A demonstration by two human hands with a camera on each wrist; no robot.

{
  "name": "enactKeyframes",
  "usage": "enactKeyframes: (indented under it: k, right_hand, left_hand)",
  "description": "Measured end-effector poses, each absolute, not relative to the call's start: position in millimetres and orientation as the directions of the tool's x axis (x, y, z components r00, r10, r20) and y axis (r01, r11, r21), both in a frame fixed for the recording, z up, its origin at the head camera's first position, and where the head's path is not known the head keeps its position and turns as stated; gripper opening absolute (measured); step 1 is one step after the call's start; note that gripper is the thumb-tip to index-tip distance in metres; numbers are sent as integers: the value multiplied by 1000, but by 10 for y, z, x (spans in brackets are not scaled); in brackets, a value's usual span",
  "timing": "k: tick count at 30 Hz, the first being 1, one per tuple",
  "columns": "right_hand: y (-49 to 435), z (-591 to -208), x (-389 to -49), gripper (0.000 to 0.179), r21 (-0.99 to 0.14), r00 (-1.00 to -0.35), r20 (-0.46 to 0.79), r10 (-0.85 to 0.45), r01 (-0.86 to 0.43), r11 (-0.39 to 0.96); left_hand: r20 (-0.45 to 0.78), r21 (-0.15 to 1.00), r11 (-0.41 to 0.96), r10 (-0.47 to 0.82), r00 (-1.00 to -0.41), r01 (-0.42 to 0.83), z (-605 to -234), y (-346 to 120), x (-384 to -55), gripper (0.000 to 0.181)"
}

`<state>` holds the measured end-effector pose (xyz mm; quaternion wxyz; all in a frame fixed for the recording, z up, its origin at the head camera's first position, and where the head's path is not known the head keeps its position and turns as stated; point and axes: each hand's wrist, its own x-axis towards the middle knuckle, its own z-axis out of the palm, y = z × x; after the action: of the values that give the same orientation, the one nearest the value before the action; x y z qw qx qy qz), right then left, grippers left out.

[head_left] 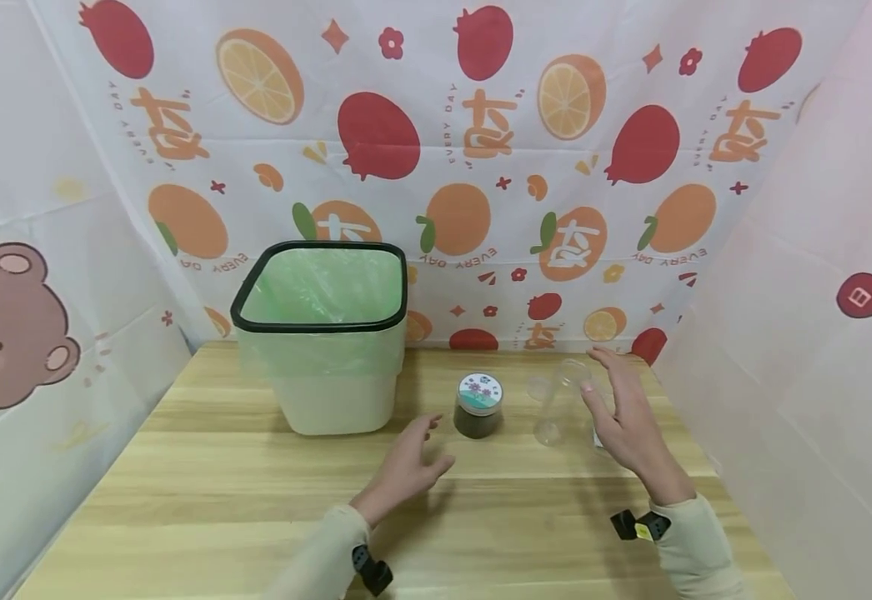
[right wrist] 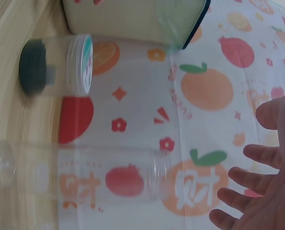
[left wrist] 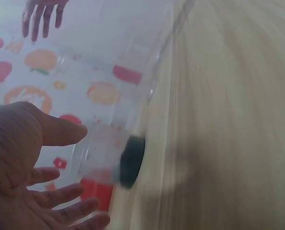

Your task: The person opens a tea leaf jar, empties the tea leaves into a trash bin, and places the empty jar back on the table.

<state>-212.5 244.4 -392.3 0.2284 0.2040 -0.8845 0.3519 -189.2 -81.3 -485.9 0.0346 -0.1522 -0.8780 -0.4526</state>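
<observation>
Clear plastic bottle (head_left: pixel 556 408) stands upright on the wooden table (head_left: pixel 256 500), just right of the small lidded jar (head_left: pixel 478 406). Right hand (head_left: pixel 627 417) hovers beside the bottle, fingers spread, holding nothing. Left hand (head_left: pixel 406 467), also open and empty, lies left of the jar. Grasp the bottle mid-body; its light, empty wall would likely tip under a glancing touch.

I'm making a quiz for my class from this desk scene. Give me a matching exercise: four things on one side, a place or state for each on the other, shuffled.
Things:
1. bin
2. small jar
3. clear bottle
4. left hand

Descriptions:
A. empty, see-through, no cap
B. lined with a green bag
C. open, near the jar
D. dark contents, white lid

Pairs: 1-B, 2-D, 3-A, 4-C
</observation>
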Motion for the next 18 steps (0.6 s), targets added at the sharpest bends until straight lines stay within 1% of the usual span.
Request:
enactKeyframes:
  k: [3,9,12,18]
  right_hand:
    - [2340,-3934,-2153,49,-533,-814,539,-217,-529,660]
    - [2106,-4020,-2220,51,-544,-816,515,-263,-548,635]
    - [1985,-4058,-2264,52,-565,-830,477,-288,-541,623]
    - [1768,-4167,-2392,53,-600,-863,378,-334,-503,622]
  left_hand:
    - [195,784,557,199,-960,275,-4869,-985,-1788,63]
    - [148,789,584,118,-982,189,-4862,-1278,-1582,64]
    - [140,782,603,81,-987,160,-4853,-1413,-1512,64]
    - [179,756,636,26,-983,154,-4836,-1664,-1407,64]
